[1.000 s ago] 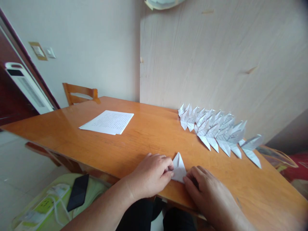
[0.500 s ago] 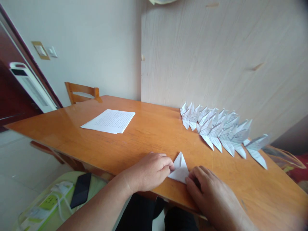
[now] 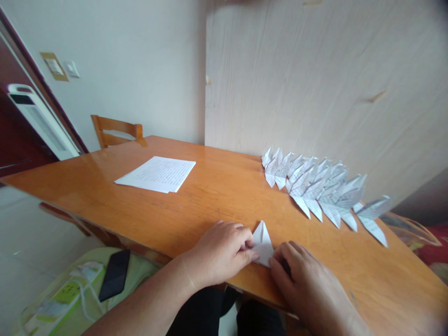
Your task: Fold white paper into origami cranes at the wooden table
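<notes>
A small white sheet of folded paper, pointed at the top, lies on the wooden table near its front edge. My left hand grips its left side, the thumb resting on the lower left part and the fingers curled. On the other side, my right hand has its thumb and forefinger closed at the paper's lower right corner. Both hands cover parts of the paper's edges.
Rows of folded paper pieces with writing stand at the back right. A stack of written sheets lies at the left. Below the table's left side, a phone and a power strip rest on a pale green seat. A wooden chair stands behind.
My left thumb has moved right, onto the lower left part of the folded paper. My right hand stays at the right corner. The view has shifted slightly.
</notes>
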A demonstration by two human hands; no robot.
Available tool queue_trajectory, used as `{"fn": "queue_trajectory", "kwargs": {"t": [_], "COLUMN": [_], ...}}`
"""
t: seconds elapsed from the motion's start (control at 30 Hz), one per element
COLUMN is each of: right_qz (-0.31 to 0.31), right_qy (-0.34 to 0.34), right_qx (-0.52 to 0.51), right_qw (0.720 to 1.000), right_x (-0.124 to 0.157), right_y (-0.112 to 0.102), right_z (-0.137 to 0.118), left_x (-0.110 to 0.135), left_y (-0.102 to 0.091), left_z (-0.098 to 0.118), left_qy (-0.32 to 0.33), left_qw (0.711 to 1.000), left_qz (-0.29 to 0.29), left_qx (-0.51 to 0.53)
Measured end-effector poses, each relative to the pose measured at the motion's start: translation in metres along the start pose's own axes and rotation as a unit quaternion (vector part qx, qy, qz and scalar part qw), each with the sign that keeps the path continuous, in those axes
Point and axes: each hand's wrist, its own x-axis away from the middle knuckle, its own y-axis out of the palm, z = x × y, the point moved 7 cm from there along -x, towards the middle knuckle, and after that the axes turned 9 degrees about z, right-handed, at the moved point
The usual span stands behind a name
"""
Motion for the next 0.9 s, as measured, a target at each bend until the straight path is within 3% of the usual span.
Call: {"fn": "queue_trajectory", "kwargs": {"t": [0.23,0.9], "right_qz": [0.034,0.004], "right_qy": [-0.02,-0.015], "right_qx": [0.01,-0.012], "right_qw": [0.999,1.0], "right_x": [-0.0013,0.0006], "right_y": [-0.0033,0.001], "right_z": [-0.0007,0.0028], "left_x": [-0.0006,0.0011], "left_y": [0.001,0.0057], "left_z": [0.0019,0.005], "left_qy": [-0.005,-0.005], "left_qw": [1.0,0.999], "left_qz": [0.002,0.008], "left_qx": [-0.014,-0.033]}}
